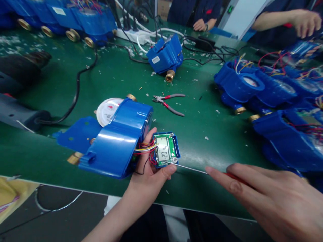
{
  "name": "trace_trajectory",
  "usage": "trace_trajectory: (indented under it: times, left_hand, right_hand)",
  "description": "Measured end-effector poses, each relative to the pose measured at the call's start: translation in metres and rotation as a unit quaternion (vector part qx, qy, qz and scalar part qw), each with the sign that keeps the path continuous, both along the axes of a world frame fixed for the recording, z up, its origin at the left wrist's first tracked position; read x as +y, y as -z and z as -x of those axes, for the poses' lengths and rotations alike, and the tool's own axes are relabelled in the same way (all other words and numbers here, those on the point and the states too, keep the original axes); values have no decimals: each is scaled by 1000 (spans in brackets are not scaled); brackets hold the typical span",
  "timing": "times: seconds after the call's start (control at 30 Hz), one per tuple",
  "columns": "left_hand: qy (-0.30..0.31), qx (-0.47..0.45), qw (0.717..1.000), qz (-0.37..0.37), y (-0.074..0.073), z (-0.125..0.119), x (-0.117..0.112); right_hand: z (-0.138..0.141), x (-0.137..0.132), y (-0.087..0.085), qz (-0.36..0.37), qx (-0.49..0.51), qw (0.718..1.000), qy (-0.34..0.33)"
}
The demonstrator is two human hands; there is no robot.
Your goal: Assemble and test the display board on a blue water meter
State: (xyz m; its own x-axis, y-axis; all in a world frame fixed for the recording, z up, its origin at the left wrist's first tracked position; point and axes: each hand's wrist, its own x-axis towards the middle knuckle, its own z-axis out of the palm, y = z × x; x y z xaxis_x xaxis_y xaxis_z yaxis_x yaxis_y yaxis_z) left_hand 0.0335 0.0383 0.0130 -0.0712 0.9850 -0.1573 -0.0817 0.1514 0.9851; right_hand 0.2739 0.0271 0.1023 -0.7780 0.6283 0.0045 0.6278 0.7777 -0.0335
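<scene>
My left hand (148,168) grips a small blue case holding a green circuit board (172,147) with a lit-grey LCD display (163,150) on it. Red, yellow, white and black wires (146,149) run from the board into a blue water meter housing (113,144), which lies on its side just left of the hand. A round white dial (108,111) shows behind that housing. My right hand (272,195) is closed around a screwdriver (191,168) with a red handle. Its thin shaft reaches left, and the tip is at the board's lower edge near my left thumb.
Pliers (164,101) with red and grey handles lie beyond the board. Several blue meters (239,84) stand at the right, another (165,55) at the back. A heat gun-like tool (20,111) and its cord are at left. Co-workers' hands (200,25) show across the green table (202,134).
</scene>
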Motion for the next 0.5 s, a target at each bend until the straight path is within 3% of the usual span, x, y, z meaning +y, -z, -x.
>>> trace_trajectory:
  times: [0.17,0.5]
  left_hand:
    - [16,-80,994,67,-7,-2,3]
    - [22,-45,999,18,-6,0,1]
  right_hand:
    - [2,2,-2,-3,-18,1000,-4]
    - [0,3,-7,-5,-46,999,-15]
